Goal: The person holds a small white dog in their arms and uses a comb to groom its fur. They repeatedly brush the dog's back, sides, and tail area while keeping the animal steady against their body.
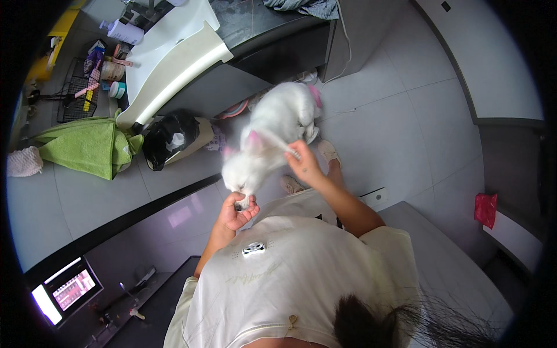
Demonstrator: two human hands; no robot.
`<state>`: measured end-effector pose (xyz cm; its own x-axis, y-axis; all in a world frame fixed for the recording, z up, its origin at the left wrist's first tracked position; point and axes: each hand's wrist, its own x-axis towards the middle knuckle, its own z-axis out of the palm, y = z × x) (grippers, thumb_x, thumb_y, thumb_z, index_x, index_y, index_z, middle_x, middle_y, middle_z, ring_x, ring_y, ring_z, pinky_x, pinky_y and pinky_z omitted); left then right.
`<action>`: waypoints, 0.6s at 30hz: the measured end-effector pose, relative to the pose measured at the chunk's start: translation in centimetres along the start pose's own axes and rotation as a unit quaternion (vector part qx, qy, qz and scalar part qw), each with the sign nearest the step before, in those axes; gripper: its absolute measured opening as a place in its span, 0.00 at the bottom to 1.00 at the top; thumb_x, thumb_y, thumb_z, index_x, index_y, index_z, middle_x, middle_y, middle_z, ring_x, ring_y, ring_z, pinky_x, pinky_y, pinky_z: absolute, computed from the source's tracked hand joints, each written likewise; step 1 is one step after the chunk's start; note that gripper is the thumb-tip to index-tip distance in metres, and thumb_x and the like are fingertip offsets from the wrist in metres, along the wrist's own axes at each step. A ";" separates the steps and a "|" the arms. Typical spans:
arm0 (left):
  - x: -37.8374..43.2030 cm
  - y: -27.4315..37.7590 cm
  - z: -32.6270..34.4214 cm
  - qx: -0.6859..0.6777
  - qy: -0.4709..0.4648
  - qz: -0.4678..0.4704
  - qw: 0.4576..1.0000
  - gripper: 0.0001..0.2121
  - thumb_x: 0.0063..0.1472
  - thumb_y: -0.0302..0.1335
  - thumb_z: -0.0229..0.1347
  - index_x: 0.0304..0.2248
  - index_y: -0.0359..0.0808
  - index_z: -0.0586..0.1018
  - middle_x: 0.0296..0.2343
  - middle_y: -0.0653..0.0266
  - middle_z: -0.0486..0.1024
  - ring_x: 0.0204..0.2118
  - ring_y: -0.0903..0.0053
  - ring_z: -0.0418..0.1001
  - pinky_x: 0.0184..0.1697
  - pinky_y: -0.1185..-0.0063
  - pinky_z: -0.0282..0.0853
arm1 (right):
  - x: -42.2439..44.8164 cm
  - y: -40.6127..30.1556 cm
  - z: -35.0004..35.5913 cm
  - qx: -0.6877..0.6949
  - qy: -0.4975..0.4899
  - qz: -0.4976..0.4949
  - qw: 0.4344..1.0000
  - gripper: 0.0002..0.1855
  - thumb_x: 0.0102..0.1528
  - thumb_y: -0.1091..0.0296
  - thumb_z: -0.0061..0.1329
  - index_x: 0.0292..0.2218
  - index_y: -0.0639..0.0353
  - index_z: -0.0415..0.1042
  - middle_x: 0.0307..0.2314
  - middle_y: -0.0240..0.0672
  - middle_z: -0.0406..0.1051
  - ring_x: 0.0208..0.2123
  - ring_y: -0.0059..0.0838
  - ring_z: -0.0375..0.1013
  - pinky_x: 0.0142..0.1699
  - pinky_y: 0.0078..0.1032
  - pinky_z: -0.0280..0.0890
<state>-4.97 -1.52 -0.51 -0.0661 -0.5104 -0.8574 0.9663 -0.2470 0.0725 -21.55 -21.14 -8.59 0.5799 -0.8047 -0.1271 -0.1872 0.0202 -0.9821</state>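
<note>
In front of me is a white dog (pixel 278 108) with pink-tinted ears and a pink tail tip. Its head (pixel 239 172) is lowered towards me. My left hand (pixel 237 211) is under its chin, with thumb and fingers curled around the muzzle. My right hand (pixel 304 163) grips a slim white tool (pixel 280 142), perhaps a comb, beside the ear and neck. Motion blurs the tool, so I cannot tell its exact kind or whether it touches the fur. My feet (pixel 330 153) are on the tiled floor beside the dog.
A white washbasin (pixel 174 71) on a cabinet stands beyond the dog. Left of it are a bin with a black bag (pixel 172 135) and a green towel (pixel 93 145). A white cable (pixel 349 48) trails to the floor. A lit screen (pixel 74 289) is at lower left.
</note>
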 end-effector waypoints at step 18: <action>0.4 -0.4 -2.1 0.049 0.064 0.038 0.996 0.18 0.50 0.22 0.50 0.43 0.32 0.66 0.31 0.61 0.72 0.32 0.73 0.72 0.42 0.70 0.70 | 1.2 1.3 -0.9 -0.071 0.093 -0.028 0.993 0.10 0.53 0.66 0.49 0.36 0.58 0.66 0.26 0.42 0.72 0.29 0.45 0.72 0.33 0.37 0.65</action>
<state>-4.81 0.12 -1.97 0.0442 -0.4228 -0.9052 0.9377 -0.2951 0.1836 -21.81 -22.55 -9.89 0.4391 -0.8978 -0.0328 -0.2773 -0.1007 -0.9555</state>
